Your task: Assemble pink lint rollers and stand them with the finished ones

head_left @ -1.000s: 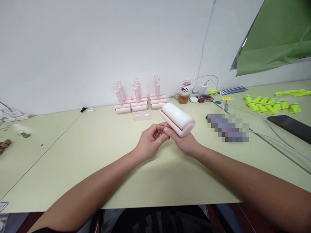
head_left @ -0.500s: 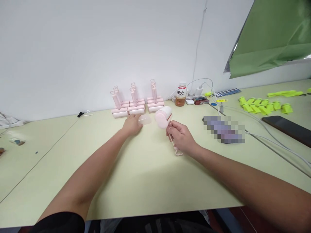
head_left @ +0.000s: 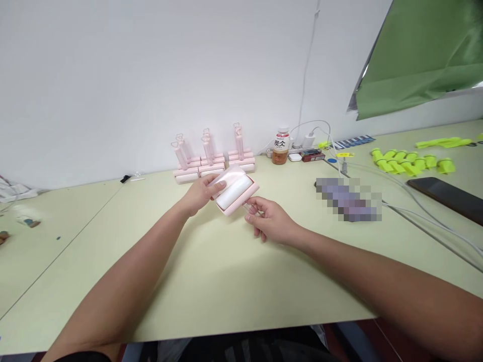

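A pink lint roller [head_left: 235, 192] with a white roll hangs over the middle of the pale green table [head_left: 211, 271]. My right hand [head_left: 268, 219] grips its handle from below. My left hand [head_left: 200, 193] holds a clear plastic cover [head_left: 226, 175] against the roller's far-left side, thumb on the roll's end. Behind them, several finished pink lint rollers [head_left: 211, 162] stand in stacks along the wall, handles pointing up.
A drink bottle [head_left: 280, 146], chargers and white cables [head_left: 400, 186] lie at the back right. Bright yellow-green plastic parts [head_left: 411, 163] and a dark phone [head_left: 447, 193] sit far right. A green sheet [head_left: 422, 50] hangs from the wall. Small items lie at the far left edge.
My left hand picked the clear cover up off the table near the stacks and brought it to the roller. My right hand turned the roller so it lies sideways between both hands.
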A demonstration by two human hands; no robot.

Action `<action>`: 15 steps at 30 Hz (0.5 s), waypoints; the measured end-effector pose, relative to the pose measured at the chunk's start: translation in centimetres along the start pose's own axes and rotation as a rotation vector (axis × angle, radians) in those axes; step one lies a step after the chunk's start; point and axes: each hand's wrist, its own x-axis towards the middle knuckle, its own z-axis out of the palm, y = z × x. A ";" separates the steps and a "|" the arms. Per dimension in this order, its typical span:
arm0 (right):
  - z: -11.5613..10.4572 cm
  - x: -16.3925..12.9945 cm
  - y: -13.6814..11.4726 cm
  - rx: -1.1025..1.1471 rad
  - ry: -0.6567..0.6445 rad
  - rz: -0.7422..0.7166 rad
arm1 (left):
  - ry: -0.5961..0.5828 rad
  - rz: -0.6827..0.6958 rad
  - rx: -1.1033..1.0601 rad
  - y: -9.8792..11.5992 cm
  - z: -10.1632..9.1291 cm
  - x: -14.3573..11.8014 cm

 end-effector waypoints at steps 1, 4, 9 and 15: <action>0.0 0.0 0.0 0.020 -0.004 0.003 | -0.005 -0.001 -0.010 -0.1 0.0 0.0; 0.1 0.0 -0.2 0.053 -0.007 0.009 | -0.070 0.002 -0.038 -0.2 -0.1 -0.1; 0.4 -0.3 -0.4 0.052 0.040 0.044 | -0.178 0.046 0.134 0.6 1.0 -0.7; -0.1 0.1 -1.8 0.278 0.073 0.169 | -0.033 0.079 0.405 0.6 2.9 -0.8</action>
